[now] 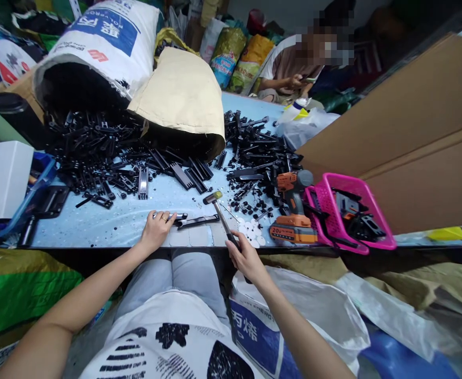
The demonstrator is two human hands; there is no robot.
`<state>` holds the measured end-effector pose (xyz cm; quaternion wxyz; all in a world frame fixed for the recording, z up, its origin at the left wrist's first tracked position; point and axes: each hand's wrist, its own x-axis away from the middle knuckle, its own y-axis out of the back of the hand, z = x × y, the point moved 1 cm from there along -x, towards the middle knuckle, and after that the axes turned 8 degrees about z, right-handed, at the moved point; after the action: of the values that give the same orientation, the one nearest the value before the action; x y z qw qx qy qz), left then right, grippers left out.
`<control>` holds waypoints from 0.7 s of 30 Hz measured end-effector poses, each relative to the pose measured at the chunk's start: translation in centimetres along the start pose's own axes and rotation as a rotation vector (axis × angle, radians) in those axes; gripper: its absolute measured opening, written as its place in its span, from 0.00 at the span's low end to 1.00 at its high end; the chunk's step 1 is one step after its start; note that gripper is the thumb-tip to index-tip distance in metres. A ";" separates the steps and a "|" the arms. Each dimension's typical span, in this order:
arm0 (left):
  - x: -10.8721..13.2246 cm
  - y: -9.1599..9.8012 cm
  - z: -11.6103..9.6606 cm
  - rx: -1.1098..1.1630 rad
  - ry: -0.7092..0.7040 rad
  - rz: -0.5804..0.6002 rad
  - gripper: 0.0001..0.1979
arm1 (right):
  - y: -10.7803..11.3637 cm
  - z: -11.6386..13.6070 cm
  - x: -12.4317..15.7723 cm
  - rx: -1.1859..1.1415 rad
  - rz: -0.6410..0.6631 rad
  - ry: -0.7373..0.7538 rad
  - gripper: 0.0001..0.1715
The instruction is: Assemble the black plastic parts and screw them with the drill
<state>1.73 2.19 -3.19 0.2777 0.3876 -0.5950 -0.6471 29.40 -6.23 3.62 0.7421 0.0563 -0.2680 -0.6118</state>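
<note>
My left hand (156, 229) is closed around a narrow dark bar-like part (178, 216) at the table's front edge. In my right hand (247, 256) is the black handle of a small hammer (226, 223). The hammer's head (212, 197) points away from me, raised or resting near the tabletop; I cannot tell which. Between the hands lies a long black plastic part (198, 221), close to the end of the held bar. Small white discs (251, 231) are scattered just right of the hammer.
Heaps of black plastic parts (92, 152) spill from a white sack (97, 52) and a tan sack (183, 95). An orange cordless drill (293, 205) stands beside a pink basket (373, 210). Cardboard (412, 116) rises at right. A person (294, 73) sits across the table.
</note>
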 end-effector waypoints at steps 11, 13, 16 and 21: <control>-0.1 0.2 0.1 0.009 -0.023 0.063 0.19 | -0.9 1.0 0.0 0.650 -0.029 -0.070 0.21; -0.6 0.3 0.2 0.015 -0.023 0.085 0.18 | 2.2 -0.5 -1.2 0.730 -0.174 -0.159 0.22; -1.8 0.5 0.4 0.028 0.003 0.129 0.17 | 6.4 -2.3 -3.3 0.912 -0.311 -0.289 0.23; -3.4 0.8 0.7 0.011 -0.008 0.157 0.22 | 4.5 -1.0 -7.1 1.125 -0.281 0.244 0.31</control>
<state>2.91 5.21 -1.86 0.3229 0.3385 -0.6282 -0.6216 33.05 1.31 2.31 0.5356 0.5458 -0.4539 -0.4574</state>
